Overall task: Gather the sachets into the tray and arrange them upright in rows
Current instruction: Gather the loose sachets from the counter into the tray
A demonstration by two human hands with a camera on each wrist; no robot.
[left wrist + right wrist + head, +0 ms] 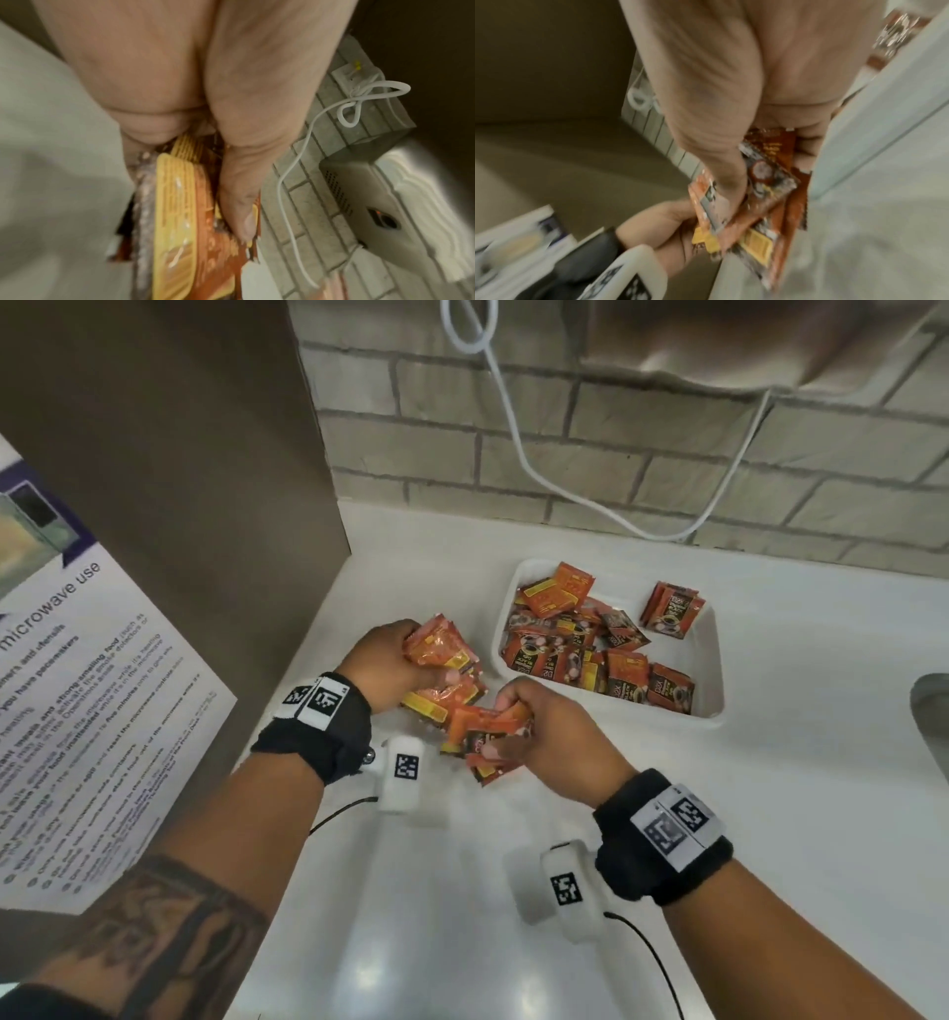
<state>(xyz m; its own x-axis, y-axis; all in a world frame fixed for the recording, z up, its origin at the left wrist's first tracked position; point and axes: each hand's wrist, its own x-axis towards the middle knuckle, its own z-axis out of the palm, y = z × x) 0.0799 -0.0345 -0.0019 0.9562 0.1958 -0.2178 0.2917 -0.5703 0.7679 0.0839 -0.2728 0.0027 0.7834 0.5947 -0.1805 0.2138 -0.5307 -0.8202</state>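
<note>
My left hand point(405, 660) grips a bundle of orange sachets point(441, 654) just left of the white tray point(711, 660). In the left wrist view my thumb point(241, 203) presses on the sachet bundle point(180, 223). My right hand point(534, 731) grips a second bunch of orange sachets point(482, 737) in front of the tray's near left corner. The right wrist view shows the right hand's sachets point(765, 192) pinched under my thumb, with the left hand point(664, 221) beside them. Inside the tray, several sachets point(580, 644) lie jumbled, and a small group point(672, 608) leans at its far right.
The white counter point(770, 814) extends right toward a metal sink edge point(932, 711). A brown panel point(205, 480) with a microwave-use notice point(77, 701) stands on the left. A white cable point(565, 495) hangs along the brick wall behind the tray.
</note>
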